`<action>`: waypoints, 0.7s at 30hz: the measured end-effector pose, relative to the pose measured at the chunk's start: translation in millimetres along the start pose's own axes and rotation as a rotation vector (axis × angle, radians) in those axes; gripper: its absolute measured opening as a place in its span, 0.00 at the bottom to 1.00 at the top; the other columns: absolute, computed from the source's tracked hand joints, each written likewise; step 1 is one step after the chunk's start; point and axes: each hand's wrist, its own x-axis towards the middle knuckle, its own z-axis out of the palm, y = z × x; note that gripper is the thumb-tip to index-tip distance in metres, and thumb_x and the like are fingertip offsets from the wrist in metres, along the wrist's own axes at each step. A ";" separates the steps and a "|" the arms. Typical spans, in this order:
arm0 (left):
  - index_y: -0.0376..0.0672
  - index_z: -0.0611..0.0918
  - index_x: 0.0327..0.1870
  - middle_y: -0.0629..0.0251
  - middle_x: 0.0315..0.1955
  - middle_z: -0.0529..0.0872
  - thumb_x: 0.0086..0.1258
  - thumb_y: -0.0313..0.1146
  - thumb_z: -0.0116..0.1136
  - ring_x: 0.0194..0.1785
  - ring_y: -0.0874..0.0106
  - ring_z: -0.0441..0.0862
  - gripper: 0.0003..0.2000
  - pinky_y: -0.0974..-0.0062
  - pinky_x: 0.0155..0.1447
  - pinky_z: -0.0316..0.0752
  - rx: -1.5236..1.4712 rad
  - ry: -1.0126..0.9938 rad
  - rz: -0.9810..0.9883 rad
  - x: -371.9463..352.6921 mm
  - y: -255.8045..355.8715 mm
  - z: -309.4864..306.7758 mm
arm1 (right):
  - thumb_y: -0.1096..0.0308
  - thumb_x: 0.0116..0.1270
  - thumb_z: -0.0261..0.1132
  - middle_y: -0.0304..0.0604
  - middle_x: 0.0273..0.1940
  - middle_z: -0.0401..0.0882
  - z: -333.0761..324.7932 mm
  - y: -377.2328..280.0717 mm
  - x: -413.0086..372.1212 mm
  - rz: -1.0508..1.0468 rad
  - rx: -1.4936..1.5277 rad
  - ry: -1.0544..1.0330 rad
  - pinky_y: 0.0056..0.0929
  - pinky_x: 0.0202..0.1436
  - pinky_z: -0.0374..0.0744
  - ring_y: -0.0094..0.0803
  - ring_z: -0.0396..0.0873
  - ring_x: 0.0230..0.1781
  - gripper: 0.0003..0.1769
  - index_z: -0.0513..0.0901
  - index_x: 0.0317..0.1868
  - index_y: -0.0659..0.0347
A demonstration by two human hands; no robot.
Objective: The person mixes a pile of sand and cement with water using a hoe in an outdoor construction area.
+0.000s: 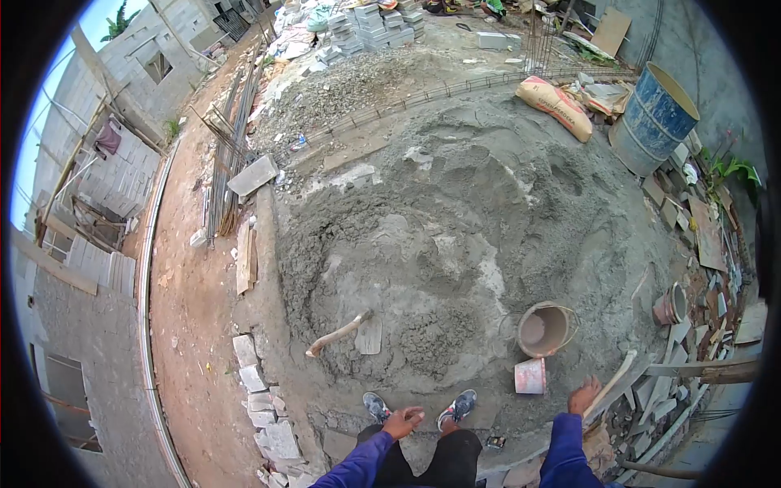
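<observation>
Wooden handle (613, 381) just beside half-open right grip (584, 395)

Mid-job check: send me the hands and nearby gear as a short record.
left hand: near the shoes, nothing visible held
right hand: at a wooden pole, grip unclear
large bucket: open top, between the hands and the drum
small pink bucket: beside the large bucket
sack: lying near the blue drum
</observation>
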 end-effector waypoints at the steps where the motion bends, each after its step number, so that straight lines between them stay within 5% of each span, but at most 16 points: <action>1: 0.40 0.80 0.69 0.59 0.47 0.90 0.76 0.45 0.65 0.48 0.72 0.87 0.26 0.71 0.54 0.82 0.019 0.030 0.003 -21.5 5.7 -29.6 | 0.73 0.65 0.70 0.62 0.66 0.78 10.4 11.3 -29.9 0.189 0.530 -0.107 0.41 0.73 0.71 0.55 0.75 0.69 0.27 0.80 0.65 0.72; 2: 0.40 0.79 0.69 0.59 0.48 0.90 0.76 0.45 0.65 0.48 0.71 0.87 0.26 0.71 0.54 0.82 -0.044 0.081 0.016 -37.1 8.8 -64.2 | 0.76 0.63 0.67 0.69 0.59 0.81 7.6 7.9 -71.1 0.468 0.835 -0.138 0.43 0.67 0.76 0.54 0.81 0.62 0.26 0.80 0.62 0.79; 3: 0.41 0.79 0.70 0.59 0.49 0.90 0.76 0.45 0.66 0.49 0.70 0.87 0.26 0.70 0.54 0.82 -0.108 0.129 0.018 -57.4 2.7 -103.5 | 0.78 0.61 0.65 0.57 0.42 0.89 14.9 26.0 -107.0 0.677 0.603 -0.189 0.41 0.49 0.82 0.53 0.87 0.43 0.11 0.86 0.43 0.74; 4: 0.43 0.78 0.71 0.59 0.50 0.89 0.74 0.45 0.67 0.49 0.70 0.87 0.28 0.70 0.52 0.83 -0.186 0.184 0.045 -69.6 -21.9 -150.1 | 0.74 0.60 0.71 0.68 0.49 0.87 -2.7 28.6 -144.7 0.966 0.544 -0.276 0.47 0.52 0.83 0.50 0.88 0.48 0.25 0.82 0.57 0.81; 5: 0.44 0.78 0.70 0.61 0.47 0.89 0.73 0.44 0.69 0.46 0.73 0.86 0.27 0.71 0.46 0.82 -0.405 0.291 0.024 -98.1 -27.5 -190.5 | 0.75 0.61 0.67 0.53 0.35 0.89 -4.9 38.6 -194.4 0.757 0.324 -0.049 0.44 0.38 0.81 0.50 0.86 0.35 0.07 0.87 0.36 0.72; 7: 0.47 0.75 0.71 0.65 0.47 0.88 0.74 0.45 0.68 0.45 0.71 0.84 0.28 0.68 0.46 0.79 -0.744 0.641 0.012 -127.4 -88.9 -260.3 | 0.74 0.62 0.67 0.53 0.36 0.89 -33.0 18.3 -225.8 0.754 0.396 -0.054 0.44 0.39 0.81 0.50 0.87 0.36 0.08 0.87 0.38 0.72; 9: 0.48 0.78 0.67 0.65 0.48 0.86 0.73 0.49 0.67 0.48 0.70 0.82 0.26 0.64 0.47 0.77 -0.966 0.740 -0.096 -142.0 -170.9 -319.7 | 0.72 0.65 0.66 0.54 0.39 0.89 -57.6 -7.5 -248.6 0.776 0.539 -0.108 0.44 0.42 0.82 0.49 0.87 0.38 0.11 0.87 0.42 0.73; 12: 0.43 0.79 0.66 0.61 0.49 0.88 0.71 0.50 0.69 0.47 0.70 0.85 0.28 0.69 0.47 0.80 -0.870 0.797 -0.285 -154.2 -210.4 -373.1 | 0.69 0.70 0.65 0.55 0.43 0.90 -78.2 -51.0 -314.3 0.823 0.729 -0.243 0.44 0.46 0.83 0.49 0.87 0.41 0.15 0.86 0.48 0.75; 13: 0.41 0.78 0.69 0.57 0.53 0.87 0.71 0.52 0.68 0.53 0.65 0.85 0.31 0.67 0.54 0.79 -0.725 0.827 -0.164 -150.3 -209.0 -377.7 | 0.66 0.71 0.65 0.54 0.46 0.89 -88.0 -88.9 -319.0 0.654 0.705 -0.179 0.43 0.50 0.82 0.47 0.87 0.44 0.18 0.85 0.51 0.76; 14: 0.38 0.76 0.71 0.54 0.58 0.86 0.71 0.54 0.67 0.58 0.61 0.84 0.35 0.64 0.61 0.78 -0.583 0.854 -0.038 -132.6 -185.8 -377.4 | 0.63 0.72 0.66 0.54 0.49 0.89 -91.6 -149.4 -302.8 0.479 0.688 -0.114 0.43 0.53 0.81 0.45 0.86 0.47 0.22 0.84 0.55 0.76; 15: 0.34 0.73 0.74 0.48 0.65 0.81 0.71 0.56 0.66 0.67 0.57 0.79 0.39 0.63 0.71 0.71 -0.480 0.842 0.087 -135.5 -130.8 -367.8 | 0.65 0.75 0.63 0.58 0.57 0.86 -131.6 -228.4 -295.6 0.433 0.891 -0.237 0.39 0.61 0.78 0.46 0.84 0.56 0.24 0.80 0.65 0.74; 16: 0.34 0.73 0.73 0.45 0.68 0.78 0.72 0.57 0.65 0.70 0.55 0.76 0.39 0.61 0.73 0.70 -0.323 0.804 0.209 -147.2 -67.6 -353.6 | 0.59 0.76 0.64 0.54 0.63 0.83 -104.2 -273.8 -286.4 0.482 1.061 -0.341 0.43 0.64 0.76 0.45 0.80 0.62 0.30 0.77 0.70 0.70; 19: 0.47 0.63 0.82 0.49 0.80 0.62 0.80 0.57 0.51 0.82 0.52 0.60 0.36 0.52 0.81 0.53 0.246 0.650 0.676 -207.6 97.3 -300.5 | 0.33 0.76 0.57 0.57 0.80 0.59 -207.2 -480.2 -303.5 0.239 1.310 -1.000 0.56 0.76 0.66 0.53 0.62 0.79 0.53 0.52 0.84 0.63; 21: 0.50 0.60 0.83 0.56 0.83 0.56 0.82 0.62 0.41 0.85 0.56 0.52 0.36 0.43 0.82 0.44 0.659 0.439 0.823 -213.6 123.9 -282.4 | 0.21 0.69 0.53 0.58 0.85 0.42 -286.4 -587.4 -312.4 0.071 1.575 -1.580 0.66 0.78 0.59 0.59 0.51 0.83 0.63 0.39 0.86 0.56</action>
